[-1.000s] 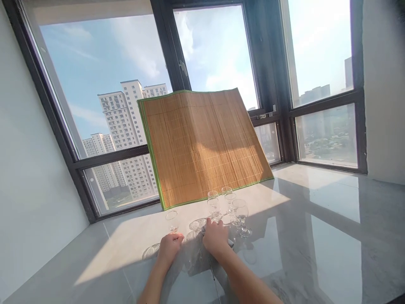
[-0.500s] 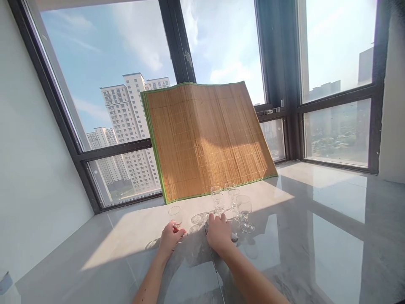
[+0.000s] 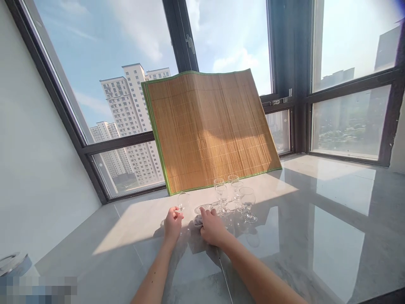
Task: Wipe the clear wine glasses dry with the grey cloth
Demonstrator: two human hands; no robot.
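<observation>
Two bare hands over a glossy pale ledge, well apart at the elbows, near one another at the fingers. On the left hand, fingers and thumb pinched together on a stemmed glass, at or near the stem; bowl upward, above the fingertips. Impossible to tell whether foot down on the ledge or lifted. On the right hand, palm down, fingers bent over a crumpled grey cloth and touching it; grip underneath hidden, so impossible to tell whether clamped or only resting. Just beyond and to the right, a close cluster of upright stemmed glasses. Behind these, near the bowls, the lower green edge of a slatted mat, leaning back against the window. Between the hands, only a narrow gap. Towards the left wall, a broad sunlit strip of ledge; to the right, a wider stretch with window reflections, out to the dark window frame.
</observation>
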